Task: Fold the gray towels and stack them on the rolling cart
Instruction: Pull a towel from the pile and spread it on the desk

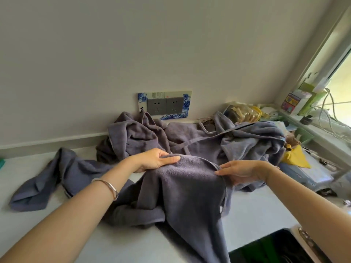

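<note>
Two hands were in view: the left hand [154, 160] and the right hand [240, 170], both gripping the top edge of one gray towel [187, 188]. One bracelet [111, 186] was on the left wrist. Relative to the held towel, one further towel [43, 185] lay to its left, and one heap of gray towels [190, 137] lay behind it; the number of towels in the heap could not be determined. Two gray sockets [165, 105] sat side by side in one wall plate behind the heap. One yellow cloth [295, 155] lay to the right of the held towel.
</note>
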Demonstrator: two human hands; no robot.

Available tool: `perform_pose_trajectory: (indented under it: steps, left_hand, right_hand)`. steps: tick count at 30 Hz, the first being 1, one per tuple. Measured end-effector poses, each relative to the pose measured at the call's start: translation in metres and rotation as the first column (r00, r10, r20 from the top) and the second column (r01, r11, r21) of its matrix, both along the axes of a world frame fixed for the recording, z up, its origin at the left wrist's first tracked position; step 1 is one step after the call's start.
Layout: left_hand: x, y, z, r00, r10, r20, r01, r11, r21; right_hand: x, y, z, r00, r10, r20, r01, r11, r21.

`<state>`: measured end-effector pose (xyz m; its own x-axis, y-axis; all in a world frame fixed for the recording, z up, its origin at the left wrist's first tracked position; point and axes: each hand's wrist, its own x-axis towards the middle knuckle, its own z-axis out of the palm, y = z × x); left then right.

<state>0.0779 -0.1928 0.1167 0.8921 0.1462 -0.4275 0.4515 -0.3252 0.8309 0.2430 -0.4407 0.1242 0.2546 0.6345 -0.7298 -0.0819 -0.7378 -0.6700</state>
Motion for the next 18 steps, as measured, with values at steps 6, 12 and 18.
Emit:
perform_pose_trajectory:
  steps: [6, 12, 18]
  left_hand:
    - [0.033, 0.015, -0.012, 0.995, 0.096, 0.032, -0.093, 0.991, -0.097]
    - [0.062, 0.033, -0.019, 0.979, 0.194, 0.064, -0.186, 0.976, -0.113]
    - [0.091, 0.027, -0.023, 0.989, 0.101, 0.105, -0.096, 0.994, -0.047]
  right_hand:
    - [0.035, -0.004, -0.005, 0.991, 0.131, 0.04, -0.126, 0.986, -0.114]
    - [0.076, -0.012, 0.012, 0.999, -0.004, 0.031, 0.003, 1.0, 0.004]
    - [0.106, -0.008, 0.015, 0.999, 0.001, -0.037, 0.007, 0.976, 0.216]
